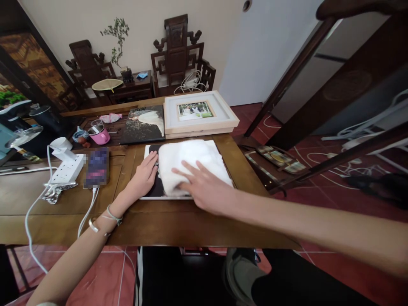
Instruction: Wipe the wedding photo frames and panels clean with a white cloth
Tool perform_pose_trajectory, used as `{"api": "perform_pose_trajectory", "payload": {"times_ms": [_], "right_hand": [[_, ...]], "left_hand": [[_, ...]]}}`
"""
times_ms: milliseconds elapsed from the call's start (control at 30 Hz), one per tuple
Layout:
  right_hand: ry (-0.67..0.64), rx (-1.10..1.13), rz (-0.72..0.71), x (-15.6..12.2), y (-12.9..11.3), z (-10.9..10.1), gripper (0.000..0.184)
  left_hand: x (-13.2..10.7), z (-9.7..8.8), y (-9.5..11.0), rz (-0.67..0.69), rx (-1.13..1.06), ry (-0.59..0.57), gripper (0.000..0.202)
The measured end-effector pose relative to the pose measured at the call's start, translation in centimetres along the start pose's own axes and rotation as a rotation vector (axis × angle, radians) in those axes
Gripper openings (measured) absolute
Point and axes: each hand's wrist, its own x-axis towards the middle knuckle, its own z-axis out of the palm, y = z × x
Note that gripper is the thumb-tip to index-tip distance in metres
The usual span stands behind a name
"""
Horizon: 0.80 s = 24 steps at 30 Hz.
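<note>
A fluffy, folded white cloth [194,159] lies over a flat panel [154,187] with a dark surface and pale edges, which rests on the wooden table. My right hand [205,185] is on top of the cloth, its fingers stretched and spread against it. Part of that hand's thumb side is hard to make out at the cloth's near edge. At the panel's left side, my left hand [147,174] lies flat with fingers extended, touching the edge just beside the cloth. Most of the panel's face is hidden by the cloth.
Behind the panel sit a pale wooden picture frame [204,112] and a dark photo panel [143,123]. To the left are a pink mug [99,135], a phone [96,168] on a charging cable and a white power strip [68,170]. Carved chairs [177,51] stand by the wall.
</note>
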Motion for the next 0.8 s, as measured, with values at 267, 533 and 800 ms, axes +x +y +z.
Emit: {"api": "perform_pose_trajectory", "payload": {"times_ms": [267, 533, 800], "right_hand": [[-0.083, 0.088, -0.13, -3.2, -4.3, -0.2, 0.04], [-0.022, -0.077, 0.063, 2.9, 4.2, -0.8, 0.051], [-0.012, -0.064, 0.049, 2.3, 3.1, -0.2, 0.052]], "left_hand": [[-0.2, -0.2, -0.3, -0.016, -0.022, -0.036, 0.052], [0.0, 0.2, -0.2, -0.011, 0.008, 0.008, 0.05], [0.0, 0.3, -0.3, 0.023, 0.006, 0.028, 0.049]]}}
